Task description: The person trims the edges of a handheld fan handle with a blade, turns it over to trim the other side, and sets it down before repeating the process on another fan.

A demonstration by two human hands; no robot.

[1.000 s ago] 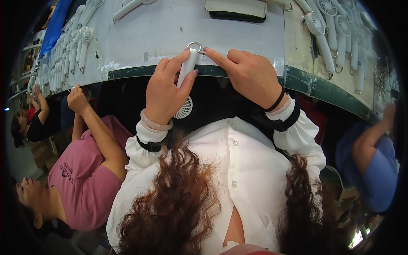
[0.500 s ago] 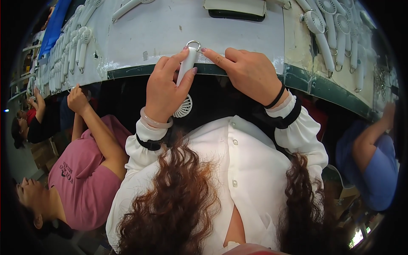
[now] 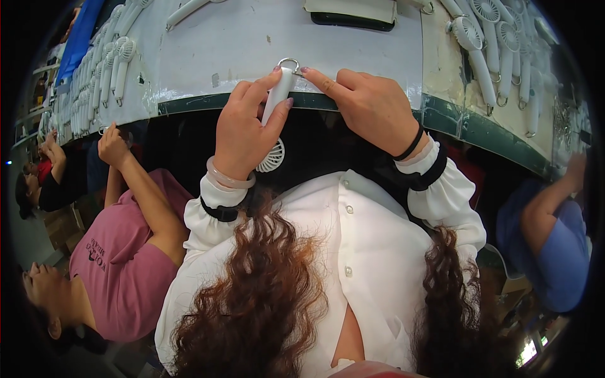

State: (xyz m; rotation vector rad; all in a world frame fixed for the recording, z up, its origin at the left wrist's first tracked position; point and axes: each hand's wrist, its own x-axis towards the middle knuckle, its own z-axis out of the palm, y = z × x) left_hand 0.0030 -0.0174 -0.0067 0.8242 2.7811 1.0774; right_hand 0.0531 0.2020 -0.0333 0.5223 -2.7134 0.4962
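Note:
A white handheld fan [image 3: 277, 96] is in my left hand [image 3: 244, 129], its handle end pointing away from me over the table edge. The fan's round slatted head [image 3: 272, 157] hangs below the palm, partly covered by the hand. A silver metal ring [image 3: 288, 61] sits at the tip of the handle. My right hand [image 3: 374, 108] is closed, and its index fingertip and the thumb side meet a small metal bit at the right end of the ring. The thumb itself is mostly hidden.
Rows of white handheld fans [image 3: 123, 63] lie on the table at the left, and several more fans [image 3: 477, 53] at the right. A black-edged flat object [image 3: 351, 21] is at the far side. Co-workers sit on both sides: a pink shirt [image 3: 129, 264] and a blue sleeve [image 3: 554, 246].
My right index fingertip has shifted slightly to the right and up, and a little more of the metal bit by the ring shows. The left hand's hold on the fan is the same.

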